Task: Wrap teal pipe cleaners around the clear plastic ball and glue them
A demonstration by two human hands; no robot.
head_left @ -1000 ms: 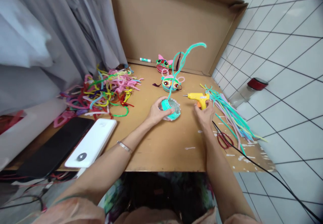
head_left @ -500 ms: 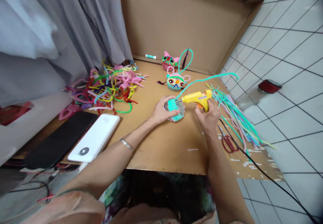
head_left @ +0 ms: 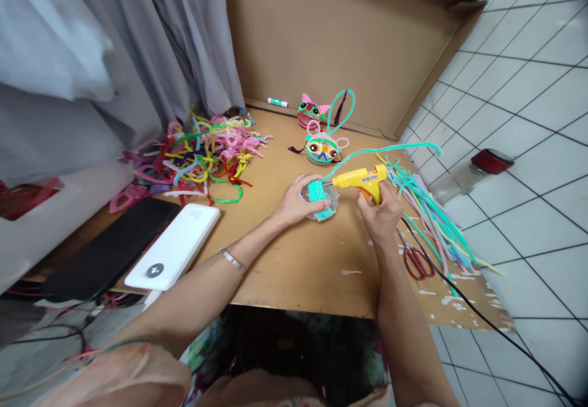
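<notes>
Between the thumb and fingers of my left hand (head_left: 296, 200) is a small clear round container (head_left: 331, 206), wrapped partway with turquoise pipe cleaner (head_left: 316, 193). A long loose end of that pipe cleaner runs up and right over the table. My right hand (head_left: 380, 211) grips a yellow hot glue gun (head_left: 362, 179) by its handle. Its metal nozzle points left, at the upper right edge of the wrapped band; whether it touches is hard to tell. Just behind stands a round pipe-cleaner animal head (head_left: 323, 148) with big eyes, and farther back a red-and-pink one (head_left: 311, 112).
Colourful pipe cleaners (head_left: 202, 156) lie heaped at left; straight ones (head_left: 427, 217) are bundled at right beside red-handled scissors (head_left: 417, 263). A white power bank (head_left: 173, 248) and black phone-like slab (head_left: 110, 245) lie front left. A glue stick (head_left: 277, 102) rests by the cardboard wall (head_left: 340, 40). A black cord (head_left: 478, 309) trails right.
The whole view has shifted slightly. Both hands keep their grips, and the glue gun's nozzle stays at the turquoise band.
</notes>
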